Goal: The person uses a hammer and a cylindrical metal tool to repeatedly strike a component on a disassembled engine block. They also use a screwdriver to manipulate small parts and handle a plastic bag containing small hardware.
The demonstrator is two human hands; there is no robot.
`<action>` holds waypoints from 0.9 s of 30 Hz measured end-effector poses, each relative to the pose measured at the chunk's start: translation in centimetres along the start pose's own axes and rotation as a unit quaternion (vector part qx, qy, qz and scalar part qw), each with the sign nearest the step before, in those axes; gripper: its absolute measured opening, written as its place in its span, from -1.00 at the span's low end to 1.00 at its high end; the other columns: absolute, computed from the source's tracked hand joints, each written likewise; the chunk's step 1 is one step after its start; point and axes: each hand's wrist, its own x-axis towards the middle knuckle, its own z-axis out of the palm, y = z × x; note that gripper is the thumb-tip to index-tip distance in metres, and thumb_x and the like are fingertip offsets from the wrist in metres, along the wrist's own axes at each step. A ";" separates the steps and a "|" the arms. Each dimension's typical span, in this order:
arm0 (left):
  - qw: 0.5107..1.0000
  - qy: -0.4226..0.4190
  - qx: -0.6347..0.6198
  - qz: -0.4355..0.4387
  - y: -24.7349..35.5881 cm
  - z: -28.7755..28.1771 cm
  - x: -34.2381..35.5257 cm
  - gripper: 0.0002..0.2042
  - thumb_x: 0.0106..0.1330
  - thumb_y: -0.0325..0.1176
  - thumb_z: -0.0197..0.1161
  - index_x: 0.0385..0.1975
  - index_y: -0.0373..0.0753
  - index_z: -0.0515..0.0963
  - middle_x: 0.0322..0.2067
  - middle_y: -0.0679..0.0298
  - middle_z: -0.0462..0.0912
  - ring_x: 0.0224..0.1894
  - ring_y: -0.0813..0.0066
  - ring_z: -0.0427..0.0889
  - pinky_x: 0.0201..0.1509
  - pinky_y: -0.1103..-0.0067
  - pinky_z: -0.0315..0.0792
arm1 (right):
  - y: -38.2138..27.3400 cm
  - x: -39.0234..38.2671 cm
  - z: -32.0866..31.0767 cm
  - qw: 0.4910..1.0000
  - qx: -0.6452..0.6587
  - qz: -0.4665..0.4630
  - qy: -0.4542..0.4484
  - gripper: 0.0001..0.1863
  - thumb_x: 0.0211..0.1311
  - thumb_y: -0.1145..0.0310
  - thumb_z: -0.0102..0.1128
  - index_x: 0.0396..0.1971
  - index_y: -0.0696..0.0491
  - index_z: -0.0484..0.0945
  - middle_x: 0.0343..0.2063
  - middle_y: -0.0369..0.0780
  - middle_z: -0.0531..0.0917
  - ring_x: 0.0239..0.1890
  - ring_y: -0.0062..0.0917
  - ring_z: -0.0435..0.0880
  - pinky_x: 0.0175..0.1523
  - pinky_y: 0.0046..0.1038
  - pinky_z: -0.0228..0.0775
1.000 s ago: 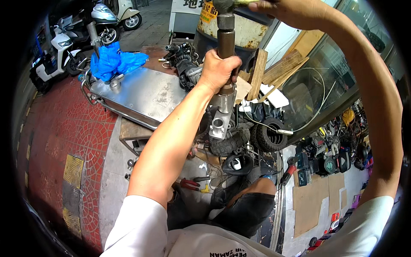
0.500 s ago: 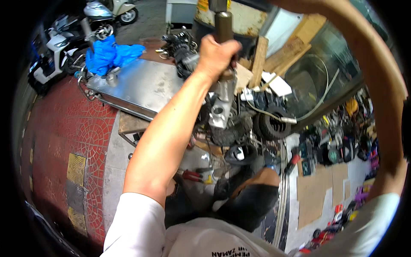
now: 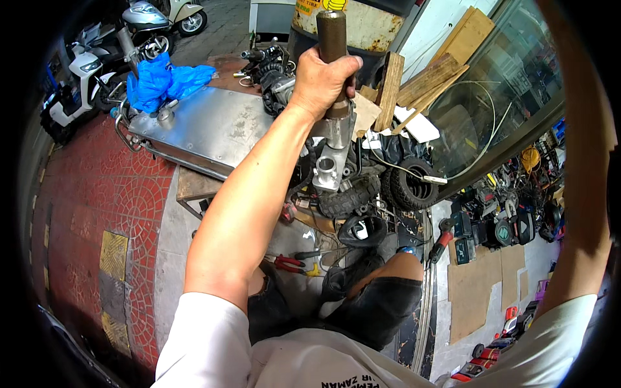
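“Gripping the rusty-brown metal tube (image 3: 332,37) at twelve o'clock, that left hand (image 3: 323,83). The right hand?”
“Out of sight; can't tell.”
“Progress?”
“Tube seemingly seated in the silver metal bracket (image 3: 337,134); what's left, unclear.”
“Around?”
“Silver metal case (image 3: 210,132) on a wooden counter (image 3: 193,187), ten o'clock; red patterned paving (image 3: 139,200), nine.”

Head camera, left fisheye; here we're peering down and forward; shirt (image 3: 294,359) up close at six o'clock; white scooter (image 3: 88,72) well off at ten
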 end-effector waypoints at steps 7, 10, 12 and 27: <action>0.999 0.001 -0.036 -0.004 -0.8 1.0 0.8 -0.84 0.23 -0.39 0.38 -0.50 -0.26 0.53 -0.62 0.31 0.57 -0.67 0.55 0.58 -0.60 0.56 0.49 | -0.5 -3.6 0.3 0.957 -0.168 -0.102 -0.212 -0.41 0.50 -0.07 0.07 -0.33 0.23 0.72 -0.37 0.11 0.73 -0.26 -0.02 0.73 -0.08 -0.09 0.57; 1.000 0.019 0.000 -0.011 -0.4 0.4 0.4 -0.83 0.23 -0.39 0.39 -0.51 -0.23 0.52 -0.62 0.31 0.58 -0.66 0.55 0.57 -0.57 0.57 0.48 | -0.4 -2.2 -1.1 0.952 -0.147 -0.169 -0.211 -0.41 0.48 -0.09 0.10 -0.31 0.22 0.72 -0.37 0.10 0.73 -0.29 0.00 0.72 -0.12 -0.11 0.57; 0.998 0.050 0.034 -0.003 1.3 -3.7 -0.4 -0.82 0.24 -0.37 0.40 -0.48 -0.23 0.51 -0.61 0.31 0.58 -0.66 0.55 0.55 -0.54 0.58 0.47 | -1.9 -1.0 -0.6 0.972 -0.053 -0.226 -0.016 -0.43 0.47 -0.09 0.12 -0.26 0.21 0.72 -0.37 0.07 0.74 -0.34 -0.03 0.73 -0.15 -0.10 0.58; 0.999 -0.006 -0.046 -0.029 -0.4 0.8 -0.4 -0.82 0.26 -0.38 0.40 -0.42 -0.21 0.48 -0.59 0.33 0.56 -0.63 0.57 0.56 -0.52 0.56 0.50 | 1.6 -1.6 1.4 0.960 -0.161 -0.146 -0.173 -0.45 0.52 -0.09 0.07 -0.29 0.15 0.73 -0.45 0.03 0.71 -0.33 -0.05 0.73 -0.17 -0.13 0.57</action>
